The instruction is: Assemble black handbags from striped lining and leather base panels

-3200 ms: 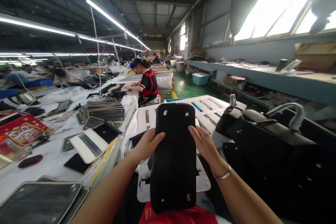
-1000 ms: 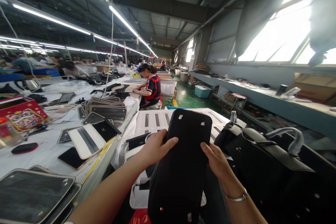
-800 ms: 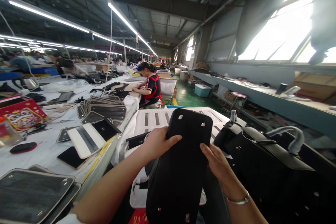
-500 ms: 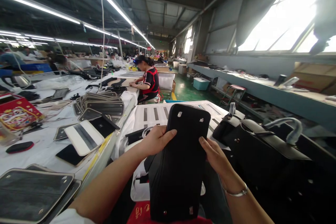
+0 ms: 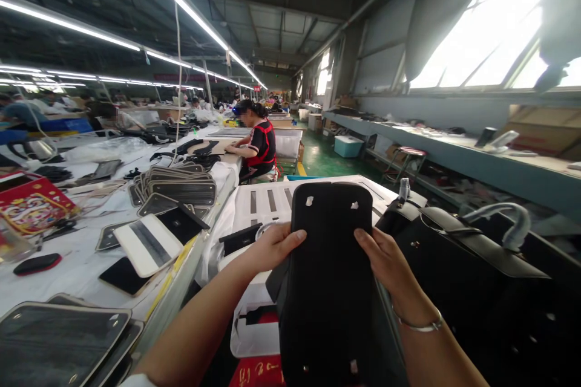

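A long black panel with rounded corners (image 5: 330, 290), like a bag base, stands upright in front of me. Small pale patches show near its top corners, and small fittings near its lower end. My left hand (image 5: 276, 247) grips its left edge, thumb on the face. On the opposite edge my right hand (image 5: 379, 254) holds it the same way, with a bracelet on that wrist. The fingers of both hands are hidden behind the panel. A white plastic tray (image 5: 254, 338) and a red cloth with gold lettering (image 5: 258, 373) lie below it.
To the left, a table (image 5: 91, 278) carries stacked dark panels (image 5: 181, 187), a white panel with a dark stripe (image 5: 147, 242) and a red box (image 5: 34, 202). Black handbags (image 5: 467, 266) crowd the right. A co-worker (image 5: 259, 142) sits ahead, near a long bench (image 5: 431, 142).
Both hands have shifted slightly right with the black panel. The panel has turned from a slight tilt to face me more squarely, and its folded side shows less.
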`<action>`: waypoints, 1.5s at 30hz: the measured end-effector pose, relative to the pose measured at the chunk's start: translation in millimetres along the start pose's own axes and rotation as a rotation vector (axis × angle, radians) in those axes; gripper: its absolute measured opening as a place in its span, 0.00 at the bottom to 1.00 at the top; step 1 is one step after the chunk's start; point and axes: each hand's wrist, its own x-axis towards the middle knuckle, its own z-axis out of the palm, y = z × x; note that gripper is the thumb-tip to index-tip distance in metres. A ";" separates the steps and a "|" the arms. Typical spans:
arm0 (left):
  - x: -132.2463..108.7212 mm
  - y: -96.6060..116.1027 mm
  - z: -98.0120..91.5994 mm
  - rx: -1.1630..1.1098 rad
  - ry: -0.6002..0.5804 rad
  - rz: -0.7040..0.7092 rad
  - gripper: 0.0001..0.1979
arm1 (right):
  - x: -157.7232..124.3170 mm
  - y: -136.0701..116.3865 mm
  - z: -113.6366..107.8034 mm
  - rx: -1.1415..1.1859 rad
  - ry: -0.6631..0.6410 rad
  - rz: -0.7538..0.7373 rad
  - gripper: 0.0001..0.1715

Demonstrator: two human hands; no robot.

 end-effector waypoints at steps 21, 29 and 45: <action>0.6 24.8 0.5 0.456 0.027 0.177 0.21 | -0.2 -2.8 -5.2 -0.068 -0.027 0.008 0.23; -12.2 15.0 21.9 -0.278 -0.071 0.120 0.25 | 5.9 -3.2 27.0 0.394 -0.028 0.193 0.24; -28.8 -64.4 -20.3 -0.086 0.053 -0.073 0.31 | 41.2 31.3 17.4 0.595 0.383 0.242 0.16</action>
